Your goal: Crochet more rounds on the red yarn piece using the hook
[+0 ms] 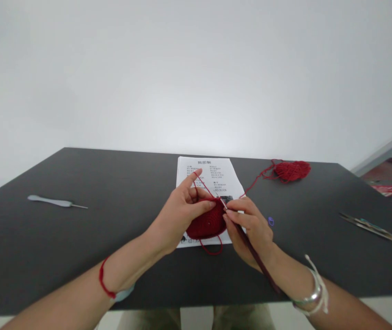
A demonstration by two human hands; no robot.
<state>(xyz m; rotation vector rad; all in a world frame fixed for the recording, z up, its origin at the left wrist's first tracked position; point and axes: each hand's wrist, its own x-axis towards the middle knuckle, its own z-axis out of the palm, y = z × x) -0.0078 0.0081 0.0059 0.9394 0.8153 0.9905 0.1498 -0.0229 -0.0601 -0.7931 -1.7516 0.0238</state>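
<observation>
A dark red crocheted piece (205, 223) is pinched between the thumb and fingers of my left hand (187, 201). Red yarn runs over that hand's raised index finger and down to the top edge of the piece. My right hand (252, 229) grips a crochet hook (251, 247) with a dark handle, its pale metal tip at the upper right edge of the crochet. A loop of red yarn (212, 253) hangs below the piece. Beneath both hands lies a printed sheet (202, 170) with a title and columns of text, partly covered.
A red yarn ball (291, 171) rests at the back right, its strand leading toward my right hand. A grey-handled hook (57, 201) lies at left. To the right are a small purple stitch marker (271, 221) and thread snips (367, 225) on the dark table (120, 183).
</observation>
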